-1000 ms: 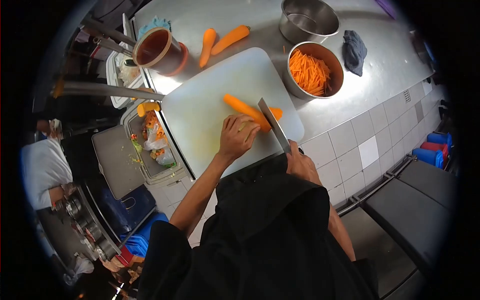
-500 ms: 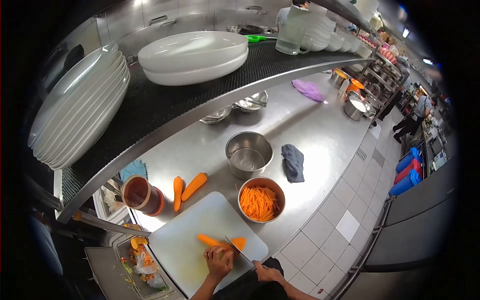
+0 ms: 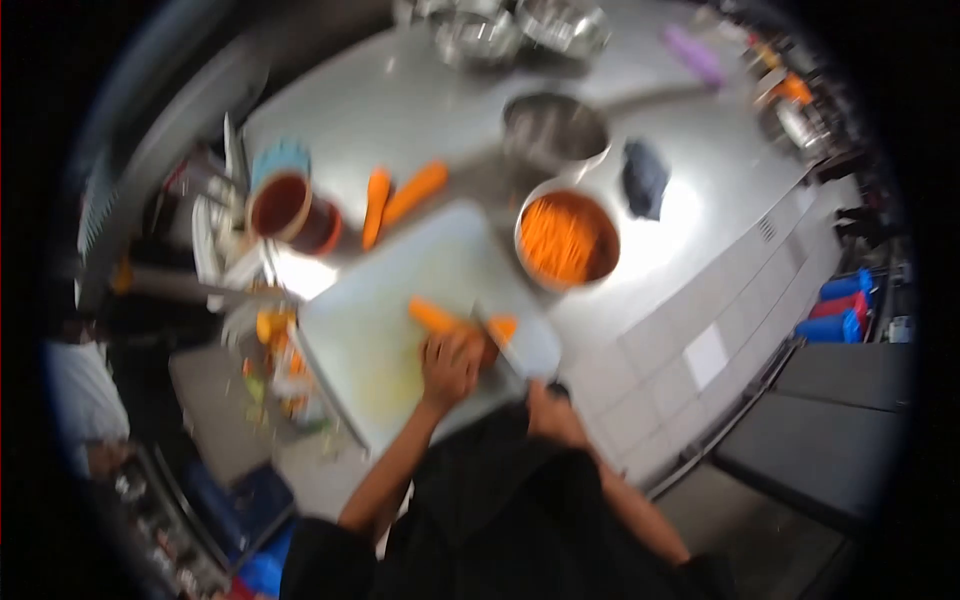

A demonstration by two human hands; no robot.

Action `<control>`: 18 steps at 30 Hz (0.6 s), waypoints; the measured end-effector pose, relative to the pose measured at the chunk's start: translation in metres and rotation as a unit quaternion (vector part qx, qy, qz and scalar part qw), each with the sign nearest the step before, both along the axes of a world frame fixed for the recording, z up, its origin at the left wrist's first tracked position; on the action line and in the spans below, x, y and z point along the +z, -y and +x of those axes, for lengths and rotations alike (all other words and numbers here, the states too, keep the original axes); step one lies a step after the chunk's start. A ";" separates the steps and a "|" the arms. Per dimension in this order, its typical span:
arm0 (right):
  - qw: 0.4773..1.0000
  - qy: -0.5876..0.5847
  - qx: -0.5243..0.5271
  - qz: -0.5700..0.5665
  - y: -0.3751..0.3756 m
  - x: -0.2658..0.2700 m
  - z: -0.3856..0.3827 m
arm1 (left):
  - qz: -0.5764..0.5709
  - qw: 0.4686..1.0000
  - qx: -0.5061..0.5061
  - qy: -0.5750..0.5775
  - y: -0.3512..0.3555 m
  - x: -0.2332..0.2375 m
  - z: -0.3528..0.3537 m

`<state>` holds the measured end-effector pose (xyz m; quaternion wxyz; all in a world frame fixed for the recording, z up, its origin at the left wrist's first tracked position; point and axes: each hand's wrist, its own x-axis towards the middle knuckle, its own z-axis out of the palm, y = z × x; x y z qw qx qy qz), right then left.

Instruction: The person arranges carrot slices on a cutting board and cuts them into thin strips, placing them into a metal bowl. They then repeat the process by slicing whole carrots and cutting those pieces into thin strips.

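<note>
On a white cutting board lies an orange carrot, partly under my left hand, whose bent fingers press it down. My right hand grips a knife by its handle. The blade stands across the carrot, with a cut orange piece on its far side. Beyond the board, two whole peeled carrots lie on the steel table. A metal pot of shredded carrot stands at the board's upper right. The view is blurred by motion.
A second metal pot stands behind the first, beside a dark cloth. At left are a reddish-brown container and a scrap bin. Metal bowls sit at the back. Another person's white sleeve shows at far left.
My head has tilted down, so the board and hands appear higher and the plate shelf has mostly left view. Both hands keep their places on the carrot and knife.
</note>
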<state>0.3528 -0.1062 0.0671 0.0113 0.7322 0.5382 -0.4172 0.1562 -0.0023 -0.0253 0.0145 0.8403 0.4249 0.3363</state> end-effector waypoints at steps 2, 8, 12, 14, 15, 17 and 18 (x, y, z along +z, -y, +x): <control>0.998 -0.039 -0.015 -0.035 -0.012 0.020 0.001 | -0.027 0.999 -0.004 0.046 -0.001 0.006 0.002; 0.998 -0.050 -0.030 -0.028 0.007 0.037 0.005 | -0.052 0.998 -0.018 0.043 -0.003 0.006 0.002; 0.991 -0.117 -0.018 0.062 0.018 0.078 0.002 | -0.069 0.996 -0.029 0.045 -0.005 0.005 0.002; 0.991 -0.116 -0.016 0.069 0.021 0.093 0.000 | -0.079 0.995 -0.040 0.043 -0.004 0.003 0.001; 0.990 -0.112 -0.008 0.081 0.024 0.095 0.000 | -0.079 0.996 -0.029 0.043 -0.004 0.002 0.001; 0.988 -0.116 0.000 0.101 0.030 0.086 0.003 | -0.083 0.995 -0.029 0.043 -0.004 0.001 0.001; 0.985 -0.120 0.016 0.124 0.032 0.082 0.005 | -0.082 0.996 -0.024 0.041 -0.004 0.000 0.001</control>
